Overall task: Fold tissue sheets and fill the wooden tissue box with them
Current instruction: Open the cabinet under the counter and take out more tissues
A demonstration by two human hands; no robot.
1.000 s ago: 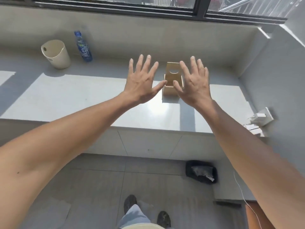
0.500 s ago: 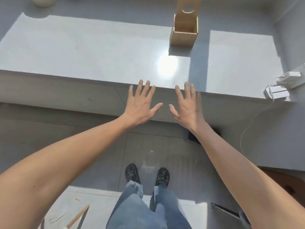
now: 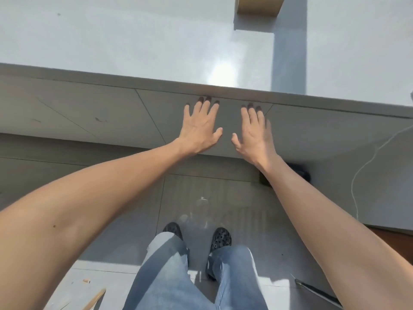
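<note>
1. Left hand and right hand are spread flat, fingers splayed, palms down – holding nothing
2. Beyond the fingertips runs the ledge – the wooden tissue box sits well beyond the right fingers, cut off

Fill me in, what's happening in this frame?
A person stands at a grey counter with both arms stretched forward. The left hand and right hand are open, fingers spread, and hold nothing; they show in front of the counter's front face, below its edge. Only the bottom of the wooden tissue box shows, on the counter at the top of the view, well beyond the hands. No tissue sheets are in sight, so folding hasn't begun.
</note>
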